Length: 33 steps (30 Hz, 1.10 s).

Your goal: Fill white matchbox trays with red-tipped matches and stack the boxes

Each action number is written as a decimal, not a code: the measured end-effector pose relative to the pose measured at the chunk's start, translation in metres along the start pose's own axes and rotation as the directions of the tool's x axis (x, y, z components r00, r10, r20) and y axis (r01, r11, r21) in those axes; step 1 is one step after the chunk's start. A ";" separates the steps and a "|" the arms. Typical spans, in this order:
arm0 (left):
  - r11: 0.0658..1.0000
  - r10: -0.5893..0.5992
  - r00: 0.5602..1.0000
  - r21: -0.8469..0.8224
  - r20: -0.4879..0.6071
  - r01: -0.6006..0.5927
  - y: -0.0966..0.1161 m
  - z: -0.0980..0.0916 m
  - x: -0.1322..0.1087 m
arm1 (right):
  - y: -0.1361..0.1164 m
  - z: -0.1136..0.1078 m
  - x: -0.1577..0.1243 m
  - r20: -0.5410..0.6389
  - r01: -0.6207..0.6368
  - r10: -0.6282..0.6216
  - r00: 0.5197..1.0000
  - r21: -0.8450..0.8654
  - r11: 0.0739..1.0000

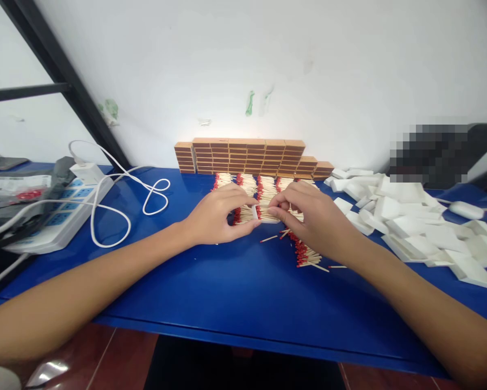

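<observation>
Flat blue worktop [243,303] carries all. Brown card matchbox sleeves [247,157] stacked vs wall, prob. for support. Loose white card trays [409,222] heaped rt, w/in reach. Red-tipped wooden matches [263,189] in rows, centre. Left hand [216,216] & right hand [308,216], fingers curled in, pinch one small white card tray [268,220] by its ends, just over the matches.

1 head view, looking forward-down, close over blue table [235,292].
</observation>
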<state>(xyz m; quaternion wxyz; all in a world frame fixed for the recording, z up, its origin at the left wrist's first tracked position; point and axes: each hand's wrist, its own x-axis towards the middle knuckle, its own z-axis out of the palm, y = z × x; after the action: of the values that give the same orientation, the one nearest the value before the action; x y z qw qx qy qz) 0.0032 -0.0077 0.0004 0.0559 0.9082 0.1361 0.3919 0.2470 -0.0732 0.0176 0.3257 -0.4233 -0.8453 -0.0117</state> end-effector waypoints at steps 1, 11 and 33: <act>1.000 -0.012 1.000 -0.003 -0.001 0.012 0.000 0.000 0.000 | 0.000 -0.001 0.000 -0.010 -0.005 0.005 1.000 -0.004 1.000; 1.000 -0.023 1.000 -0.016 -0.015 0.023 0.001 -0.002 0.001 | 0.003 -0.001 0.001 -0.031 0.003 -0.004 1.000 -0.025 1.000; 0.981 -0.101 0.993 0.160 -0.058 0.109 -0.007 -0.003 -0.001 | -0.001 -0.003 -0.010 0.434 -0.113 0.029 0.900 0.169 0.979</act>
<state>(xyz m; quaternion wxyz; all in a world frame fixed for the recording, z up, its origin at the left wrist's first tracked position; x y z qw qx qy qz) -0.0013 -0.0012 -0.0002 -0.0013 0.8912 0.2165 0.3985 0.2516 -0.0816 0.0147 0.1705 -0.4130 -0.8775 0.1743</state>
